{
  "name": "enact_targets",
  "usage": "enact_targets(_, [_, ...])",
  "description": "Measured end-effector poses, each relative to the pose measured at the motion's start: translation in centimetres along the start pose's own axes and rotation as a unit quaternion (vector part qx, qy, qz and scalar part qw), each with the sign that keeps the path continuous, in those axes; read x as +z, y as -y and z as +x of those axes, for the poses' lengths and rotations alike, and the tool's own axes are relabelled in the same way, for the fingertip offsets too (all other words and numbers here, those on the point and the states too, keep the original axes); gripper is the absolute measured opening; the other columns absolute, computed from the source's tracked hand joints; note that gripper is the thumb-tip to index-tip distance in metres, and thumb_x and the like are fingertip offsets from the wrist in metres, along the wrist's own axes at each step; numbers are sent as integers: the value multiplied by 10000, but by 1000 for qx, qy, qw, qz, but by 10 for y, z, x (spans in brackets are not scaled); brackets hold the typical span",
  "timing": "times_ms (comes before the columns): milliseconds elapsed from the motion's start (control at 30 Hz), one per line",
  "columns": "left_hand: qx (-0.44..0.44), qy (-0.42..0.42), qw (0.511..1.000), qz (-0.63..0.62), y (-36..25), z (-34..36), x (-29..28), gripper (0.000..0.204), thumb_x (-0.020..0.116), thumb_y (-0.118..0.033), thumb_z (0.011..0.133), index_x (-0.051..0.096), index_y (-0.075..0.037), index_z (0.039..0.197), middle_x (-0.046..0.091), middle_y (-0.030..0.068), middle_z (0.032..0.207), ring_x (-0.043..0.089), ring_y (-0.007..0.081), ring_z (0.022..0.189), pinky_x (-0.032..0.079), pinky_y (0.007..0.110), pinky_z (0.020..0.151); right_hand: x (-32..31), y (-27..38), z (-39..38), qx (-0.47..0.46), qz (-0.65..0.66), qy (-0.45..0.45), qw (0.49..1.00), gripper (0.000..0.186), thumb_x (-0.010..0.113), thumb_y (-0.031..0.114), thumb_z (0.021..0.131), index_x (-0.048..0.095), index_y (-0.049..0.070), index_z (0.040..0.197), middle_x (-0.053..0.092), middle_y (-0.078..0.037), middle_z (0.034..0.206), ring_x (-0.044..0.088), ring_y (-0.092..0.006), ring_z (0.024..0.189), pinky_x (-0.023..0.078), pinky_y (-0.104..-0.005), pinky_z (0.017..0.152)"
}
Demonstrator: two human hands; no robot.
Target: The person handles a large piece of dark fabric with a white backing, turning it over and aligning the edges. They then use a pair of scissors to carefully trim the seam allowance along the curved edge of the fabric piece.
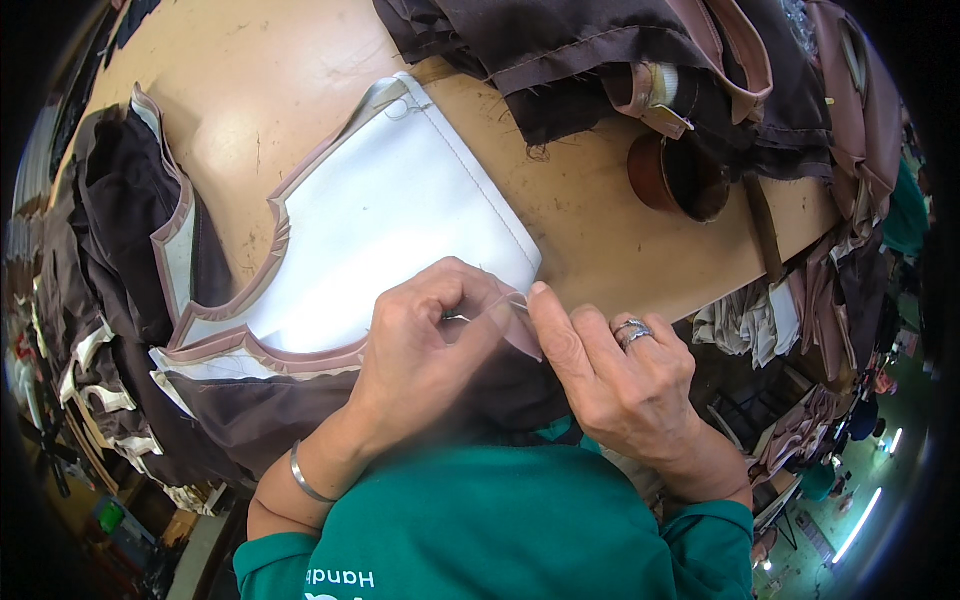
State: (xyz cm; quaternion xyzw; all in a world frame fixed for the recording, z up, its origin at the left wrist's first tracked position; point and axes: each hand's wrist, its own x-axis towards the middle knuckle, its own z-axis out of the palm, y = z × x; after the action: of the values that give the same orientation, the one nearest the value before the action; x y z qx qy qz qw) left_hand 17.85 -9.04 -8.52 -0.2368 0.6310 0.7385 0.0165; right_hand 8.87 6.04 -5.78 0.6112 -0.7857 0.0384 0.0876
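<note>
Delicately, the left hand (420,335) pinches pale thread (516,296) just beside the right corner of the white panel (370,220).
The right hand (622,385) meets it, whether pinching cannot be told; light, even tension should prevent snags.

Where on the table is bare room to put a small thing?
Two tabletop patches look nearly bare: between the white panel and brown cylinder; upper left, between panel and dark fabric. Crowded: around the left hand and right hand, and upper right, beneath the fabric heap.
</note>
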Motion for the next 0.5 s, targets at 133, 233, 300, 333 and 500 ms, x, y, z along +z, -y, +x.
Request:
enact_targets(133, [5, 3, 1000, 16, -2, 0, -1, 81, 553, -26, 805, 568, 41, 762, 557, 101, 892, 521, 79, 696, 438, 181, 582, -1, 1, 0, 13, 17, 19, 1000, 319, 571, 172, 757, 592, 16, 1034, 373, 4, 597, 360, -90, 439, 328, -226, 444])
enact_targets(233, [9, 4, 1000, 6, 0, -1, -1, 79, 551, -25, 806, 568, 41, 767, 557, 101, 894, 520, 79, 701, 440, 180, 586, 0, 3, -1, 27, 32, 19, 999, 325, 572, 166, 753, 586, 15, 1040, 348, 6, 588, 354, -88, 436, 327, -227, 440])
enact_targets(300, [3, -2, 1000, -9, 0, -1, 0, 69, 551, -15, 797, 566, 44, 765, 560, 99, 868, 530, 92, 715, 445, 193, 608, 1, 3, -3, 31, 35, 11, 999, 330, 571, 160, 748, 583, 13, 1043, 336, 6, 587, 351, -86, 435, 325, -226, 438])
enact_targets(333, [-3, -9, 1000, -19, -1, -1, 1, 60, 551, -6, 786, 565, 46, 761, 563, 95, 841, 539, 105, 729, 450, 205, 628, 1, 3, -3, 30, 35, 11, 999, 331, 570, 158, 745, 582, 12, 1043, 338, 6, 589, 351, -86, 435, 325, -226, 438])
enact_targets(500, [-4, -6, 1000, -17, 0, -2, 0, 57, 551, -3, 787, 568, 47, 766, 564, 98, 843, 540, 107, 726, 450, 208, 628, 0, 2, -3, 26, 34, 16, 999, 340, 564, 149, 736, 577, 7, 1045, 346, 4, 599, 353, -86, 436, 325, -226, 440])
